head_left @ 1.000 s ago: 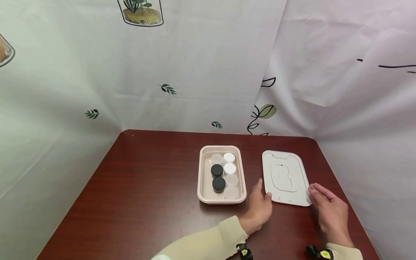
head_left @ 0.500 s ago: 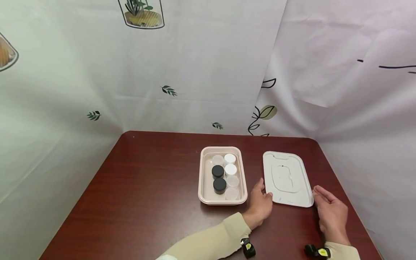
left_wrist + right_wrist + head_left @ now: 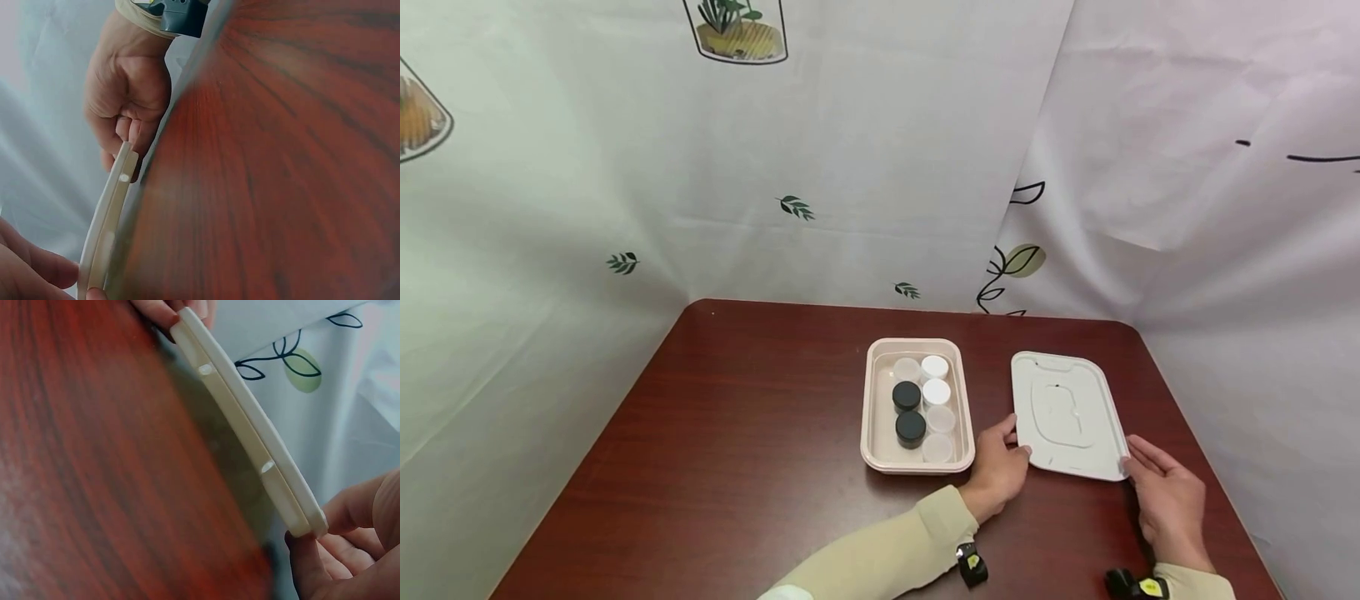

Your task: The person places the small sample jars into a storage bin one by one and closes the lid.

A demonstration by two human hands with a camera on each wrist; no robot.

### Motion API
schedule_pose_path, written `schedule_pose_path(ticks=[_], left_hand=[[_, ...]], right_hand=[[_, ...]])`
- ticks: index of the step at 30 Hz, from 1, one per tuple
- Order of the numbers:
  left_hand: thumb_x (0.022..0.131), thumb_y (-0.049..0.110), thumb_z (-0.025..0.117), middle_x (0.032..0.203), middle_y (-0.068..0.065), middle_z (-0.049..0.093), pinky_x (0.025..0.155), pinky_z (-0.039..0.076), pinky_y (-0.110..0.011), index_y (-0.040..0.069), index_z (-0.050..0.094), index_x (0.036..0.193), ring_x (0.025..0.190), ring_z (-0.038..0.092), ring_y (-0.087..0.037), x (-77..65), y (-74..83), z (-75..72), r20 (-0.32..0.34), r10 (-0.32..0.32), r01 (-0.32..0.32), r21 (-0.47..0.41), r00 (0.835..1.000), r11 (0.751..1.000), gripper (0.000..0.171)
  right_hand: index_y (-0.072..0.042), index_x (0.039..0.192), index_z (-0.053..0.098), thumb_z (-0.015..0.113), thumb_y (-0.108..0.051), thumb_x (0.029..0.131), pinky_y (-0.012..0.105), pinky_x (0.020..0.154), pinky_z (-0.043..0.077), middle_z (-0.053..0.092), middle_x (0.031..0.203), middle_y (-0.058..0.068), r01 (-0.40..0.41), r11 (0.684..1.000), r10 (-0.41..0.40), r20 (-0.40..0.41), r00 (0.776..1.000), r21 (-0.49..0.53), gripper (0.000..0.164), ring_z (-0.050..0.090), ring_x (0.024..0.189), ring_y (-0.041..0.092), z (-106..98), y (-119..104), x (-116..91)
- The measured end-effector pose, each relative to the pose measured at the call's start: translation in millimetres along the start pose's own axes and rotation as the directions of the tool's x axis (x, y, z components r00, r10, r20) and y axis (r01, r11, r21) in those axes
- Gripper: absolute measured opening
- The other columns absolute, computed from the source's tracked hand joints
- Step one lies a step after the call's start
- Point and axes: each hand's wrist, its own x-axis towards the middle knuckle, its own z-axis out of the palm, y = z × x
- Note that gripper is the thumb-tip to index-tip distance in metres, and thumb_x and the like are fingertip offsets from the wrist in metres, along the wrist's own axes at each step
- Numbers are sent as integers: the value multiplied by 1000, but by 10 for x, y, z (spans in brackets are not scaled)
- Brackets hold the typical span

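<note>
A white rectangular lid (image 3: 1067,417) with rounded corners and a raised panel lies toward the right of the table. My left hand (image 3: 997,471) pinches its near left corner, thumb at the rim. At the near right corner my right hand (image 3: 1171,504) pinches the edge. The right wrist view shows the lid's rim (image 3: 250,419) side-on, close over the table, with right thumb and fingers on either side of it. To the left stands a cream container (image 3: 875,400) holding several small round jars, among them a black-capped jar (image 3: 911,428) and a white-capped jar (image 3: 936,392).
The dark red wooden table (image 3: 737,433) has rounded far corners. A pale printed cloth (image 3: 865,150) hangs behind it and along both sides. The right hand is near the table's right edge. The container stands just beyond my left hand's fingers.
Fingers of both hands have closed in on the lid's near corners and now pinch them. The lid has barely shifted; the container and jars stay put. The head view has turned slightly.
</note>
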Motion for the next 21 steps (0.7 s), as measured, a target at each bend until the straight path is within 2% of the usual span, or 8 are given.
schedule_pose_path(ticks=[4,8,12,14,18,21], left_hand=[[93,-6,67,118,-10,69,87,58,-27,0,58,149,107,70,-17,3,-7,3,-9,8,-8,8,1000,1000,57],[94,-3,68,130,-13,68,94,58,-31,4,59,149,117,69,-22,-8,24,11,-14,7,-7,3,1000,1000,56],[96,-2,67,143,-16,64,102,57,-36,9,59,150,127,66,-28,-48,73,31,-14,-8,8,-15,1000,1000,56],[96,-2,67,146,-16,62,104,57,-38,9,59,150,129,65,-30,-72,104,42,-12,-9,9,-24,1000,1000,56],[95,-2,68,143,-15,65,103,57,-37,11,59,150,127,67,-29,-119,190,58,-13,-8,8,-54,1000,998,57],[95,-2,69,139,-14,67,101,58,-34,13,60,150,125,68,-26,-152,258,55,-14,-1,0,-68,1000,998,58]], right_hand=[[-3,148,59,69,4,94,9,67,55,67,84,-29,-4,999,4,-6,1000,48,55,64,78,-16,-25,3,-8],[-5,148,60,71,2,94,10,65,55,67,83,-30,-14,997,15,-9,1000,76,56,65,76,-15,-52,-28,-29],[-6,148,61,74,0,93,14,56,53,66,79,-31,-36,994,38,-17,999,103,56,66,75,-14,-88,-82,-76],[-8,147,63,75,-2,93,21,47,47,66,79,-32,-42,995,44,-23,999,94,56,65,75,-14,-111,-118,-106],[-10,146,64,76,-2,93,30,40,36,67,79,-31,-40,994,44,-39,998,105,55,66,73,-11,-150,-191,-158],[-9,145,65,77,0,92,27,41,39,69,80,-30,-27,991,33,-44,998,134,56,68,71,-10,-174,-244,-200]])
